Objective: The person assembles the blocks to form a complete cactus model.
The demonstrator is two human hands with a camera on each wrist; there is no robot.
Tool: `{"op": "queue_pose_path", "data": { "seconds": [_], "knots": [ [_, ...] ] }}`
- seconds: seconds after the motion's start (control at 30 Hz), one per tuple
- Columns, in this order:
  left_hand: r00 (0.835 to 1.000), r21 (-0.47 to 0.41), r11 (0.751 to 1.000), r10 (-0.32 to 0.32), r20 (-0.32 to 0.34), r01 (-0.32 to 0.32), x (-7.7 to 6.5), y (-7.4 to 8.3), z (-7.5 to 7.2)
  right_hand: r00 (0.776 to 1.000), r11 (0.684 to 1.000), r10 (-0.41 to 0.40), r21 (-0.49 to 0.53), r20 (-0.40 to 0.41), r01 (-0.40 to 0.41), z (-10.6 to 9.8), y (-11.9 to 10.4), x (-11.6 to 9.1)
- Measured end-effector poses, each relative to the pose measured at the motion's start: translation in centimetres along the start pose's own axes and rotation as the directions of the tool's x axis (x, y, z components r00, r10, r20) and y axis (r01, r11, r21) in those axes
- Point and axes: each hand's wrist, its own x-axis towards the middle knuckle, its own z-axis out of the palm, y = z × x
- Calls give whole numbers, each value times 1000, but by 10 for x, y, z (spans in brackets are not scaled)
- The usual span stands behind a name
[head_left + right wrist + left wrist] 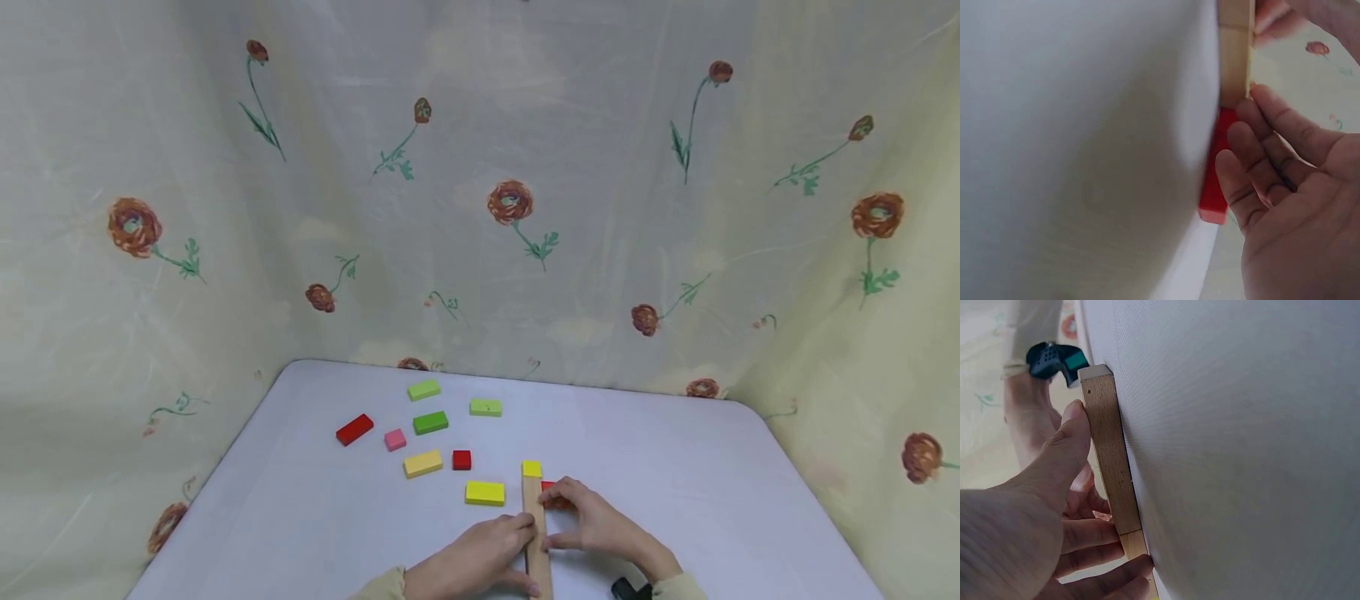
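Lower centre of frame: we see row of wooden blocks (532,493) on counter (675,450), yellow block (532,468) at far end. Left hand (483,552), unclenched, lays thumb and fingers along left side; right hand (600,521), fingers loosely extended, touches opposite side by red block (1212,194). We judge opposed contact holds pieces in line.

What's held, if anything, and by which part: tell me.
Nothing is plainly gripped: the wooden row rests on the table, the left hand touching its left side, the right hand touching its right side and the red block beside it.
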Motion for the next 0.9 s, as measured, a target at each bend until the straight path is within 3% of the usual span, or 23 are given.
{"op": "queue_pose_path", "data": {
  "seconds": [0.33, 0.9],
  "knots": [
    [997, -42, 998, -51, 49, 53, 4, 1, -1, 1000, 1000, 12, 2, 26, -12, 8, -8, -12],
    [999, -17, 1000, -17, 29, 18, 1, 0, -1, 999, 999, 11, -31, 37, -10, 10, -13, -15]
  ]
}}
